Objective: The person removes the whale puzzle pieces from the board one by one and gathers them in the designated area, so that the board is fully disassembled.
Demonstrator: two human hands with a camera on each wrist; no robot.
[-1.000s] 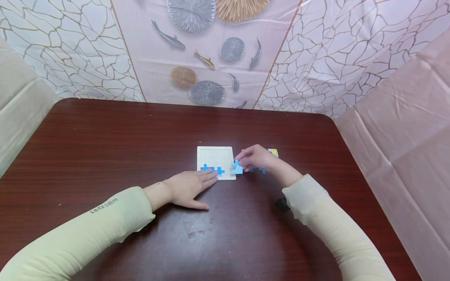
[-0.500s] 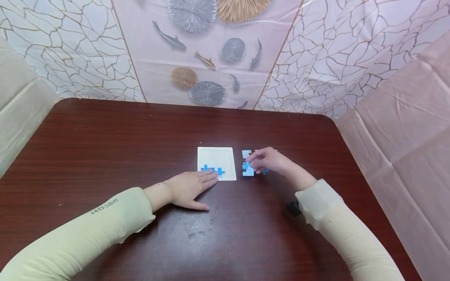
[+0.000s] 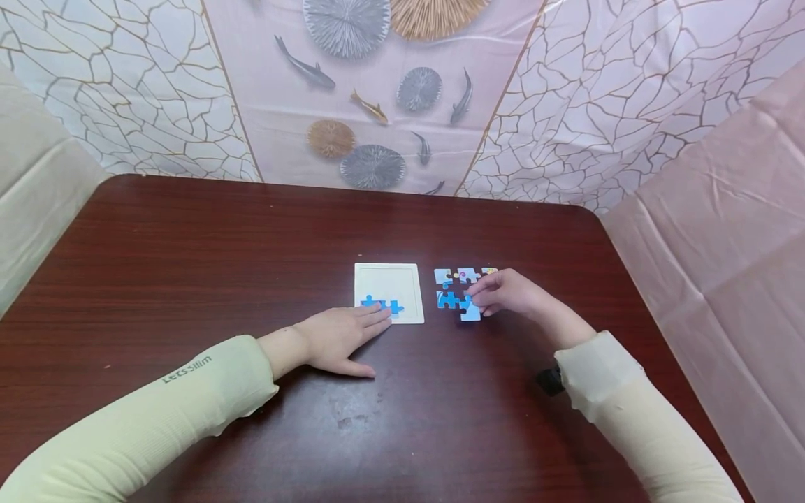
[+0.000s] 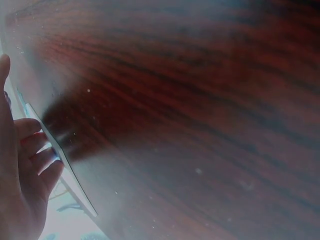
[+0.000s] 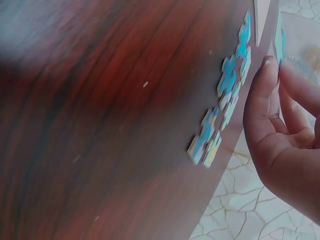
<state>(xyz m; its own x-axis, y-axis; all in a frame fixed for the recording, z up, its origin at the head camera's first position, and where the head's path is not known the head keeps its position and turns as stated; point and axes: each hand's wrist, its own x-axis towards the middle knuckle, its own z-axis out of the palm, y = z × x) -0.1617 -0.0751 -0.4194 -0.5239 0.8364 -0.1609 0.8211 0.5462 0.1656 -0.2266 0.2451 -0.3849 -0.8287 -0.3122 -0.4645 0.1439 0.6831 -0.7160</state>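
Note:
A pale square puzzle tray (image 3: pixel 388 279) lies on the table with connected blue puzzle pieces (image 3: pixel 393 308) along its bottom edge. My left hand (image 3: pixel 339 339) rests flat, its fingertips over the tray's lower left corner and partly covering those pieces. To the right of the tray, my right hand (image 3: pixel 512 293) pinches a light blue puzzle piece (image 3: pixel 470 311) between thumb and fingers, above the loose pieces. In the right wrist view this held piece (image 5: pixel 278 40) stands edge-on, clear of the table. Straight fingers (image 4: pixel 51 175) lie at the tray's edge (image 4: pixel 75 180) in the left wrist view.
Several loose puzzle pieces (image 3: pixel 448 299) lie right of the tray, some behind my right hand; they also show as a row of loose pieces (image 5: pixel 227 77) in the right wrist view. Patterned cloth (image 3: pixel 377 91) hangs beyond the table's (image 3: pixel 220 230) far edge.
My right hand has moved right with the puzzle piece, from the tray's right edge to over the loose pieces, uncovering some of them. My left hand has stayed in place.

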